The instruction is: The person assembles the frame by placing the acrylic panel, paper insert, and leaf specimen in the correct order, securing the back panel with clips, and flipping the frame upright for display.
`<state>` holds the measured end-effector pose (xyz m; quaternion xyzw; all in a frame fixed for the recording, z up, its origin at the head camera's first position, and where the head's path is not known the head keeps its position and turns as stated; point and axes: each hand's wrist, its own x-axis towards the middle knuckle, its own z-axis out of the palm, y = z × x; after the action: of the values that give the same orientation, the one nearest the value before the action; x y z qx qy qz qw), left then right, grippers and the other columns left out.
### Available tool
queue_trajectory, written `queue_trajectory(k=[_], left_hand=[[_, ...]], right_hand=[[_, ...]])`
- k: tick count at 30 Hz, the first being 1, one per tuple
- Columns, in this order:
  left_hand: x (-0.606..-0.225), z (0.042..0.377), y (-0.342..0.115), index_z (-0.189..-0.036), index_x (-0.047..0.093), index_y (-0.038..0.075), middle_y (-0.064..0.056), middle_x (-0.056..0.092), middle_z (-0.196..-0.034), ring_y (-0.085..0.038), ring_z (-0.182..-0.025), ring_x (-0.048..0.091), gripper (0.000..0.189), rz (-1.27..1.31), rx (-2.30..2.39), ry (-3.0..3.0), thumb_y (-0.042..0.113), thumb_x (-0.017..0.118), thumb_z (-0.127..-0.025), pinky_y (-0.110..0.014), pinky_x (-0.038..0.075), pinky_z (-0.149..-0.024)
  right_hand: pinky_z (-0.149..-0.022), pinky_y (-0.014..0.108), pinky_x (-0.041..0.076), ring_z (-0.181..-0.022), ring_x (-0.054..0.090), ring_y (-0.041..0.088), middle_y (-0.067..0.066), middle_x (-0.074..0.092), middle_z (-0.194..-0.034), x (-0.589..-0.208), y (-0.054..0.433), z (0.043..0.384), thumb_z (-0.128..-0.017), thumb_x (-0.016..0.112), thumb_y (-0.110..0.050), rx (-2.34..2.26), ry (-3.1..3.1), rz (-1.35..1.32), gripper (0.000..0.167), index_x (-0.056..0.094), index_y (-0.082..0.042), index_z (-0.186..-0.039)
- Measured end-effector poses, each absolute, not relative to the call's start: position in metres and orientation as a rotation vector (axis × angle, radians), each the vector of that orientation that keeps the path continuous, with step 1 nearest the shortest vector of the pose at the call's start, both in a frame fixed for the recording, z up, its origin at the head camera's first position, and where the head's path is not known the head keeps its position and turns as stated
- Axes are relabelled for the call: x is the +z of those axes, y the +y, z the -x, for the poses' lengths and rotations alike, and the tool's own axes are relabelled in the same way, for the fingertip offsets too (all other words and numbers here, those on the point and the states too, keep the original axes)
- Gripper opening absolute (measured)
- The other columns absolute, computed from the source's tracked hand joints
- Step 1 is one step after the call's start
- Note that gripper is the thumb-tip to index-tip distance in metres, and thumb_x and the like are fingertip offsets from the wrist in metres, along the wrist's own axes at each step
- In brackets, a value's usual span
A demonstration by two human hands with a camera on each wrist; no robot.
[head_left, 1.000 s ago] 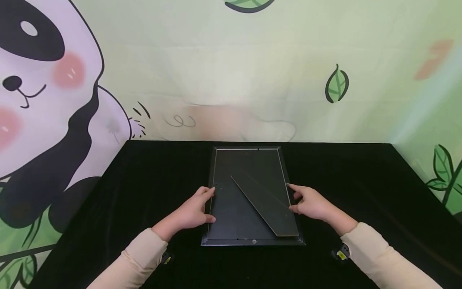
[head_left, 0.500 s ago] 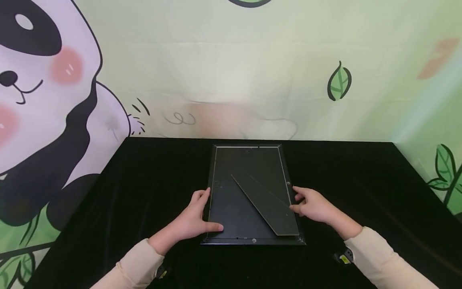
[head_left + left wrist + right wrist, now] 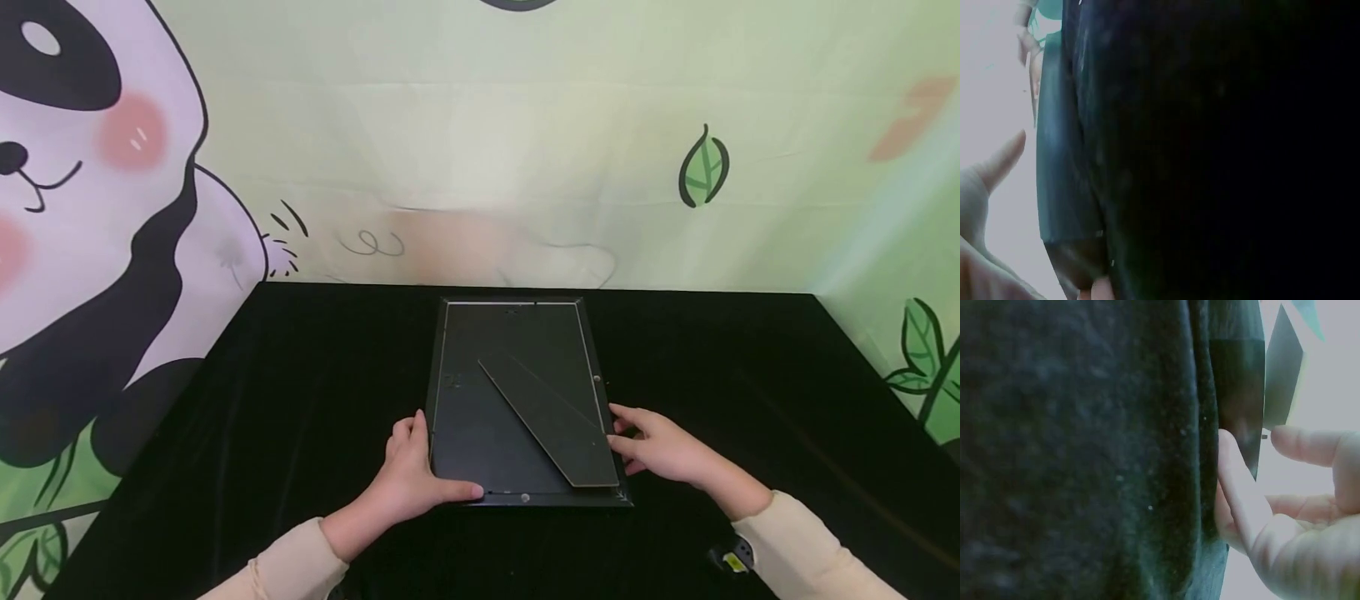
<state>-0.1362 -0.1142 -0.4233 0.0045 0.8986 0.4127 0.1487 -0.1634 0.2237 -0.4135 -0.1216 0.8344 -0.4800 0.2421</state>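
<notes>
A black picture frame point(image 3: 468, 417) lies back side up on the black tabletop, its slanted stand flap point(image 3: 558, 429) on the right half of the backing. My left hand point(image 3: 405, 479) grips the near left corner, thumb on the near rim and fingers along the left side. My right hand point(image 3: 660, 446) holds the right side near the flap's lower end, fingers against the outer edge and thumb at the rim. In the right wrist view, a fingertip point(image 3: 1227, 440) presses the frame's side wall point(image 3: 1238, 394). The left wrist view shows the thumb point(image 3: 1007, 159) above the rim.
Black cloth point(image 3: 337, 358) covers the table around the frame. Behind it hangs a pale green backdrop point(image 3: 480, 125) with a printed panda point(image 3: 75, 208) at left and leaves. A small dark device with a yellow patch point(image 3: 733, 560) is at the right wrist.
Both hands have slid nearer along the frame's sides. The left thumb has moved from the left side to the near rim. The frame stays in nearly the same place.
</notes>
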Motion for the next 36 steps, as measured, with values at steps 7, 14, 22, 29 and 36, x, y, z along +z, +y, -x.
queue_trajectory(k=[7,14,22,29,36], left_hand=[[-0.429,0.134,-0.107,-0.150,0.012,-0.007,-0.026,0.020,-0.144,-0.039,-0.126,0.025,0.135,0.020,1.127,2.672,0.053,0.089,-0.058,-0.054,0.039,-0.096],[-0.432,0.135,-0.104,-0.150,0.014,-0.007,-0.024,0.021,-0.142,-0.038,-0.123,0.026,0.134,0.025,1.101,2.708,0.054,0.088,-0.057,-0.055,0.039,-0.092],[-0.427,0.132,-0.103,-0.149,0.016,-0.007,-0.025,0.022,-0.140,-0.039,-0.122,0.026,0.130,0.043,1.118,2.698,0.051,0.088,-0.059,-0.056,0.037,-0.091],[-0.427,0.132,-0.098,-0.147,0.020,-0.005,-0.026,0.024,-0.137,-0.040,-0.120,0.030,0.126,0.104,1.153,2.718,0.046,0.091,-0.057,-0.056,0.036,-0.091],[-0.430,0.134,-0.093,-0.146,0.021,-0.003,-0.024,0.026,-0.137,-0.038,-0.119,0.030,0.125,0.158,1.173,2.728,0.044,0.092,-0.054,-0.055,0.034,-0.092]], right_hand=[[-0.075,0.038,0.056,-0.089,0.066,0.025,0.032,0.041,-0.131,-0.417,0.225,0.161,-0.097,0.057,-0.015,-1.356,2.242,0.362,0.069,0.019,0.013,-0.146],[-0.075,0.036,0.057,-0.085,0.067,0.024,0.032,0.043,-0.129,-0.419,0.226,0.163,-0.094,0.062,-0.015,-1.380,2.253,0.325,0.070,0.024,0.013,-0.145],[-0.077,0.037,0.056,-0.084,0.067,0.025,0.031,0.042,-0.129,-0.419,0.227,0.163,-0.092,0.066,-0.016,-1.395,2.238,0.315,0.073,0.025,0.012,-0.145],[-0.078,0.038,0.056,-0.085,0.068,0.025,0.031,0.042,-0.130,-0.418,0.226,0.161,-0.092,0.065,-0.015,-1.401,2.239,0.290,0.071,0.026,0.013,-0.144],[-0.078,0.037,0.056,-0.085,0.067,0.025,0.032,0.042,-0.129,-0.421,0.229,0.160,-0.092,0.066,-0.016,-1.410,2.236,0.307,0.073,0.026,0.014,-0.144]])
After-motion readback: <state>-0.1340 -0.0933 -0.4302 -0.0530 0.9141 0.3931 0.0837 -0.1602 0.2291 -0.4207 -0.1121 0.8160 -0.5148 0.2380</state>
